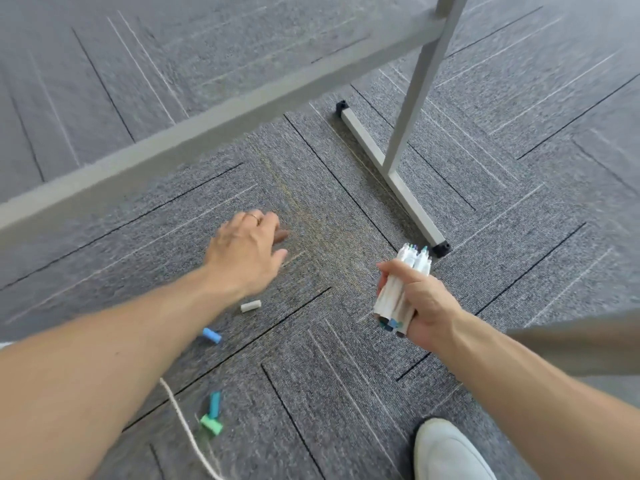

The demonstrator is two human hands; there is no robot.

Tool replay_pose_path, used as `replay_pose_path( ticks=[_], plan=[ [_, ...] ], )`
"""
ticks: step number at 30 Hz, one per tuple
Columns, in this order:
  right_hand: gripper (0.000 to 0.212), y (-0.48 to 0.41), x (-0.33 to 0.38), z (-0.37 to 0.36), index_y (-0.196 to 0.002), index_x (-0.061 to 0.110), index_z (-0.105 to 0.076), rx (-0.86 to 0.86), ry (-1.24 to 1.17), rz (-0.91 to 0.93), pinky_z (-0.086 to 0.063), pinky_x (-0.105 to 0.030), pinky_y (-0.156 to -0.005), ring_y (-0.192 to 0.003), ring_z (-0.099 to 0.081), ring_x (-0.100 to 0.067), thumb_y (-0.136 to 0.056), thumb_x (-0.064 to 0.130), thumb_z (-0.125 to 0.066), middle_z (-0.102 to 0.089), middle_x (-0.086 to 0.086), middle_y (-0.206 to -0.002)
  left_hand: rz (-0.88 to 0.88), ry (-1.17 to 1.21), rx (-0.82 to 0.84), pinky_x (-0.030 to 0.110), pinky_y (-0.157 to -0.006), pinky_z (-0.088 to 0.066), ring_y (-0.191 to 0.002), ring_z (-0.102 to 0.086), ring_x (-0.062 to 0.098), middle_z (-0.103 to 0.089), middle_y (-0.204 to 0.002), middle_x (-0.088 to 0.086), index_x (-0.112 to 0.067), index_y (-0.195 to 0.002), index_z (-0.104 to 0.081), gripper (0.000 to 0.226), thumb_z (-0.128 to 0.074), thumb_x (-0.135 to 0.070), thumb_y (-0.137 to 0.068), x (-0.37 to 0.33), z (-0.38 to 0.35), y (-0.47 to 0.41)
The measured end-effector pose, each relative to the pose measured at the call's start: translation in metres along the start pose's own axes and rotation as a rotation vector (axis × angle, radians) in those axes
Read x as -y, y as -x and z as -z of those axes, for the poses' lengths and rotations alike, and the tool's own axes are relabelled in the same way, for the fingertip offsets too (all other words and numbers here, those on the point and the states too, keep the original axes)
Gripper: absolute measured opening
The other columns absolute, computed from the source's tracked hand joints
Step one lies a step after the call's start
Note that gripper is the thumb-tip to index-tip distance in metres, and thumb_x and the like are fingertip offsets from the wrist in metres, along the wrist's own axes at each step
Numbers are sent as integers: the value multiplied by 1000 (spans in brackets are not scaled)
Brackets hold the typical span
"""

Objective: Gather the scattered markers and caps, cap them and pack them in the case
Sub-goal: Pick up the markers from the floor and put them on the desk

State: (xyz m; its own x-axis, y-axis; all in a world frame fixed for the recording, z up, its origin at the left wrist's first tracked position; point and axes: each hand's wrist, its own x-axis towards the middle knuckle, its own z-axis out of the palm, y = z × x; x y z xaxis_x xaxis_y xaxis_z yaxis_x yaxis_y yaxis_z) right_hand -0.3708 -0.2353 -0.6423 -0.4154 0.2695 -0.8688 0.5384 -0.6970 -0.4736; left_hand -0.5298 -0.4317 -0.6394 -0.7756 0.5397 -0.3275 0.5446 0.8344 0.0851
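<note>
Several markers (414, 262) sit in the right hand (429, 303), left hand (244, 256) beside brown cap (282, 234).

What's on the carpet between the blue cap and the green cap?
A teal cap, close against the green cap; from there up to the blue cap the carpet is bare, as the head view shows.

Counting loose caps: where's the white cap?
Head view, left of centre: the white cap lies on the carpet beside the wrist of the left hand, the blue cap its nearest neighbour.
</note>
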Motion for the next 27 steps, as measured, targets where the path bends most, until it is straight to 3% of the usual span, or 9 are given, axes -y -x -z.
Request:
replay_pose_path(
  ticks=[5,13,16,20,27],
  plan=[
    [34,73,8,-18,-110,4,-65,29,15,30,-52,-29,-47,-55,-64,-14,-82,15,-82,-70,-4,-75,-5,-63,-16,43,-113,-38,-129,-47,23,-50,-142,5,-21,-137,-43,49,-53,-50,-99,-4,42,64],
    [28,279,30,-28,-103,3,-66,150,48,166,-53,-36,-61,-62,-62,-16,-83,15,-81,-69,-4,-73,3,-82,-127,44,-113,-37,-133,-45,25,-51,-144,5,-21,-137,-46,54,-55,-55,-96,-33,175,217],
    [25,373,37,-17,-105,4,-66,189,35,246,-54,-33,-57,-57,-63,-14,-86,14,-79,-69,-2,-68,-27,-116,-171,44,-114,-35,-135,-44,25,-49,-145,6,-20,-138,-45,57,-54,-56,-96,-59,231,283],
    [13,493,45,7,-91,10,-66,181,85,379,-54,-35,-60,-56,-62,-14,-88,17,-77,-67,0,-63,-82,-111,-265,46,-115,-34,-135,-44,26,-50,-144,7,-21,-138,-46,57,-52,-59,-96,-99,310,368],
    [22,684,63,70,-98,12,-64,136,31,639,-55,-33,-61,-61,-66,-13,-84,17,-81,-70,0,-68,-201,-68,-436,44,-110,-41,-132,-50,27,-52,-144,5,-22,-140,-48,65,-59,-62,-91,-169,444,509]
  ],
)
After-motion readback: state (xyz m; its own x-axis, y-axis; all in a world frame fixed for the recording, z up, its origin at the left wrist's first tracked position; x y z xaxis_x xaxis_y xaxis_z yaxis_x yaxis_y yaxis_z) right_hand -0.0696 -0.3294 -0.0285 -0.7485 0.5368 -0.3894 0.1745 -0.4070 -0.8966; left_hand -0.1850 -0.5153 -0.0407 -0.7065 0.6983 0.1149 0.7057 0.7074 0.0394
